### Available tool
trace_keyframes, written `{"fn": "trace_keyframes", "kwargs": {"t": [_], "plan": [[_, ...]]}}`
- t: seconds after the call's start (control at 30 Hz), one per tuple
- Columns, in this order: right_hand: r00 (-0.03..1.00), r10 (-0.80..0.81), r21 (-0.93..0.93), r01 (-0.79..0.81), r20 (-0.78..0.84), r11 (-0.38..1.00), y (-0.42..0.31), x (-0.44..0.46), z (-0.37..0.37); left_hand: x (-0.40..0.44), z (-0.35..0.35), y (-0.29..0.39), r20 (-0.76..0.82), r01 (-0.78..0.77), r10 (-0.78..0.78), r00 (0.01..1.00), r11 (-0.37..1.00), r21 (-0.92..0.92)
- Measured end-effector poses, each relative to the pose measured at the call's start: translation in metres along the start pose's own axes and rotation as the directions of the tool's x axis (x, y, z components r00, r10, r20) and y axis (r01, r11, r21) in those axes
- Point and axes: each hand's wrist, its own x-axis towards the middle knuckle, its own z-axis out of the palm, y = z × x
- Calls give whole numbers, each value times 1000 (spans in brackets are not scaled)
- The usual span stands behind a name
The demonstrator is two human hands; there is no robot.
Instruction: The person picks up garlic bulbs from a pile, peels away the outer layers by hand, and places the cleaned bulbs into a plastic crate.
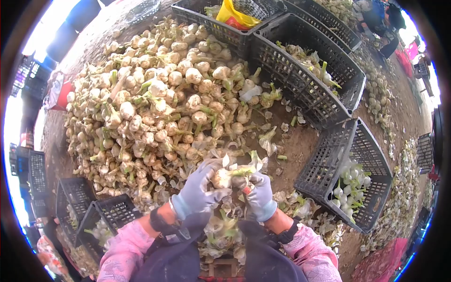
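Observation:
In front of me, my left hand [201, 187], in a pale grey glove, is closed around a garlic bulb [221, 179]. The bulb's green stem [242, 170] points right, with loose papery skin around it. My right hand [259, 193], also gloved, is closed beside the stem on a small tool with a red part [246, 190]; its working end is hidden by fingers and stem. Both hands are close together above my lap, where peeled skins and leaves [223, 232] lie. Beyond them rises a large heap of untrimmed garlic [155, 108].
At right, a tilted black crate [324, 164] contains cleaned white garlic bulbs [350, 185]. Another black crate [300, 70] behind it holds garlic and leaves. A crate at the top [211, 26] carries a yellow bag [233, 16]. More crates [112, 211] stand at left. A person [376, 21] is at upper right.

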Motion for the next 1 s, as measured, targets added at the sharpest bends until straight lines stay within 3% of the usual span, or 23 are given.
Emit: {"fn": "trace_keyframes", "kwargs": {"t": [0.03,0.07,0.1,0.13,0.17,0.23,0.27,0.33,0.4,0.47,0.53,0.6,0.73,0.77,0.8,0.87,0.9,0.93,0.97,1.0], "plan": [[996,-84,-190,86,19,978,-3,1,-2,0,-1,1,57,72,-66,996,989,-128],[994,-111,-177,113,22,978,-2,1,-3,0,-1,1,146,194,-143,979,872,-450],[990,-138,-162,141,28,977,-1,1,-4,-3,0,2,253,311,-184,950,639,-704],[985,-167,-148,170,32,974,-1,1,-4,-4,0,2,366,407,-181,913,323,-855],[994,-107,-76,107,-3,991,-2,1,-2,-5,0,2,468,468,-138,873,-35,-883],[998,18,75,-14,-60,997,-4,0,3,-2,0,2,431,458,-239,870,68,-886],[995,13,53,-8,-102,999,0,0,2,0,0,2,407,455,-287,867,120,-883],[982,1,10,0,-188,1000,10,0,0,-4,3,-1,149,273,-242,959,637,-721],[985,14,35,-9,-171,999,10,-4,8,-8,9,-1,55,295,-332,942,737,-608],[992,4,-45,-10,-126,999,2,-6,18,-6,14,-16,-107,172,-246,963,874,-455],[998,-19,-39,17,-55,999,-6,-6,21,-2,12,-21,-160,105,-185,970,906,-410],[1000,16,21,-17,13,1000,-13,-5,18,0,6,-19,-120,97,-180,976,860,-501],[971,232,457,-229,50,860,-21,-4,5,-4,-7,-1,95,332,-417,904,543,-772],[964,261,562,-189,-49,805,-17,0,1,-6,-1,-9,73,236,-334,940,477,-847],[983,160,662,-59,-93,748,-5,7,-10,-7,-3,-7,95,229,-314,945,426,-875],[948,267,787,-28,-175,616,9,10,-43,-7,-9,-1,132,216,-264,956,320,-923],[967,198,247,-155,-160,956,26,13,-74,-12,-13,-11,135,195,-199,971,324,-926],[982,159,-400,-187,-105,897,39,13,-95,-14,-14,-13,133,205,-218,967,352,-913],[995,-66,-926,-40,-70,376,37,10,-90,-14,-15,-14,134,217,-233,963,379,-900],[997,-72,-894,31,-1,446,34,9,-87,-11,-16,-15,136,229,-243,960,408,-884]]}}
